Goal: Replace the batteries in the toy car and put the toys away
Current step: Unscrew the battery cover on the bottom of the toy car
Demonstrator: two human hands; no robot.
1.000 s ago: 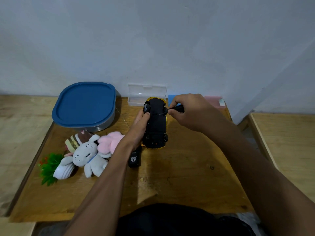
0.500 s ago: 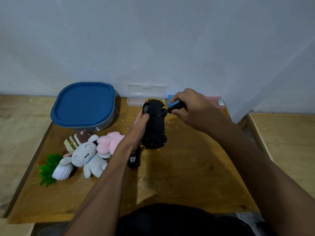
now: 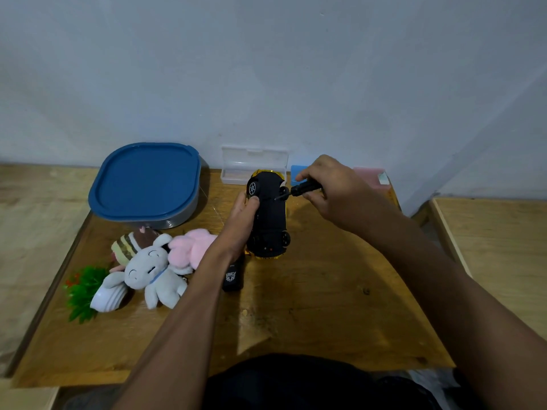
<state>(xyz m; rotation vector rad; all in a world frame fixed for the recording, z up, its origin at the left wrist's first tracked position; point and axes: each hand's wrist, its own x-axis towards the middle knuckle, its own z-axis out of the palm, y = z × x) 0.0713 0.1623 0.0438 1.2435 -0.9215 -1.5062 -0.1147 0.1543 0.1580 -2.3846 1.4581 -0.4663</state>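
A gold toy car (image 3: 270, 220) lies upside down on the wooden table (image 3: 310, 315), its black underside facing up. My left hand (image 3: 241, 223) grips the car's left side and holds it steady. My right hand (image 3: 331, 187) is closed on a small black screwdriver (image 3: 302, 189), whose tip rests on the underside near the far wheels. A grey elephant plush (image 3: 151, 272), a pink plush (image 3: 192, 247) and a striped brown plush (image 3: 133, 242) lie to the left. A black remote (image 3: 233, 276) lies just under my left forearm.
A grey container with a blue lid (image 3: 145, 182) stands at the back left. A clear plastic case (image 3: 254, 165), a blue box (image 3: 297, 173) and a pink box (image 3: 370, 176) line the wall. A green plastic plant in a white pot (image 3: 88, 291) lies at the left edge.
My right hand has lifted and drawn slightly right, tilting the screwdriver so more of its shaft shows. The left hand and the car have stayed put.
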